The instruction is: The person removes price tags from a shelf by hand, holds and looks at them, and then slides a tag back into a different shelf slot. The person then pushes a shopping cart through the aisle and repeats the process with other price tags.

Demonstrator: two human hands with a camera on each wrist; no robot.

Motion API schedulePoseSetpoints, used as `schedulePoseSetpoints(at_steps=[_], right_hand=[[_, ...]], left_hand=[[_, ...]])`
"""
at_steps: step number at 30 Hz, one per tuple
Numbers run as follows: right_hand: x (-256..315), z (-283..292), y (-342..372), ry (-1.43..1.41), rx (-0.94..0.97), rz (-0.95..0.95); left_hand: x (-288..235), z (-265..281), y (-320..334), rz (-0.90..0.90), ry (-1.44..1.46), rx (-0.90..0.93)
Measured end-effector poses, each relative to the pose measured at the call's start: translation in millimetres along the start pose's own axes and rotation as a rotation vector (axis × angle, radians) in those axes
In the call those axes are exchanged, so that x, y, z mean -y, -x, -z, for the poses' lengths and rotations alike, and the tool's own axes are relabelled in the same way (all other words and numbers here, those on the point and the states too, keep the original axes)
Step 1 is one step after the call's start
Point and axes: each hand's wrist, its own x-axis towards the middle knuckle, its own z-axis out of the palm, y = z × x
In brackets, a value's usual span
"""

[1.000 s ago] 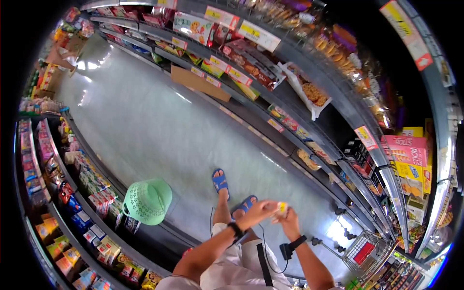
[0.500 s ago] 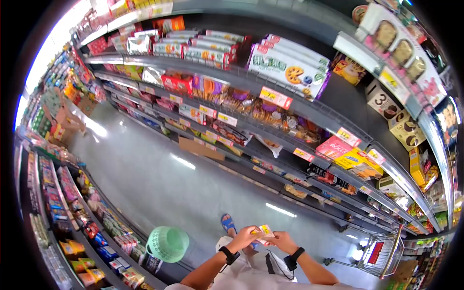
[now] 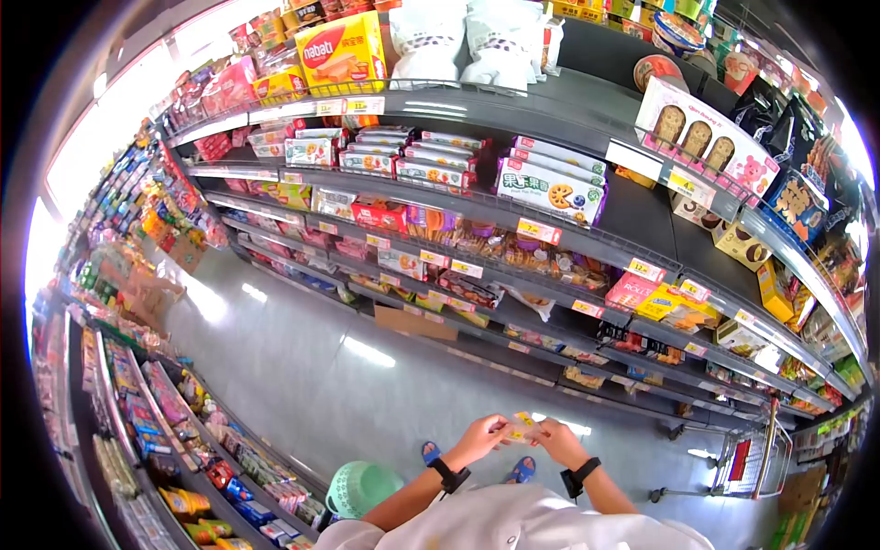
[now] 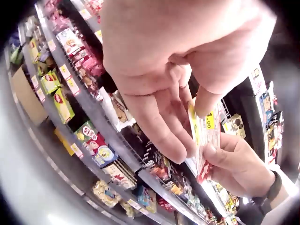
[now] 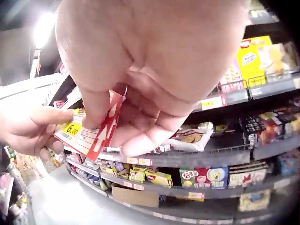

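Between the two hands, in front of the body, are several price tags, red and white with yellow patches. The left hand pinches their left end between thumb and fingers. At the other end the right hand grips them. In the left wrist view the tags show a yellow patch reading 1.00 beside the left thumb. The right wrist view shows overlapping tags, the front one marked 6.00, with the right thumb pressed on them.
Shelves of packaged biscuits curve across the front and right. A green basket stands at lower left beside the left-hand shelves. At the right is a shopping cart. Grey floor lies between the shelves.
The head view has tilted up from the floor to the shelves, and the basket and hands sit lower in it. Both hands still hold the tags, now a little further apart.
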Motion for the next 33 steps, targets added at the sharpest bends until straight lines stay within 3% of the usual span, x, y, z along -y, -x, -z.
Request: schedulePoseSetpoints(at_steps=[5, 8, 13, 20, 22, 24, 28, 33], right_hand=[[60, -33, -24, -0.02, -0.066, -0.08], [92, -52, -45, 0.145, -0.08, 0.078], [146, -68, -69, 0.147, -0.138, 0.202], [180, -57, -117, -0.184, -0.264, 0.16], [182, -48, -137, -0.195, -0.309, 0.053], [190, -31, -150, -0.099, -0.368, 0.119], [197, -2, -174, -0.524, -0.425, 0.149], [193, 22, -192, -0.756, -0.297, 0.136]], left_hand=[[-21, 71, 10, -0.099, -0.084, 0.042], [-32, 108, 23, -0.111, -0.015, 0.04], [-58, 148, 42, -0.216, 0.063, -0.01], [-113, 188, 39, -0.356, 0.15, -0.201], [-144, 196, 36, -0.322, 0.181, -0.249], [-167, 204, 29, -0.35, 0.198, -0.267], [-199, 206, 10, -0.356, 0.161, -0.362], [-216, 201, -32, -0.325, 0.154, -0.363]])
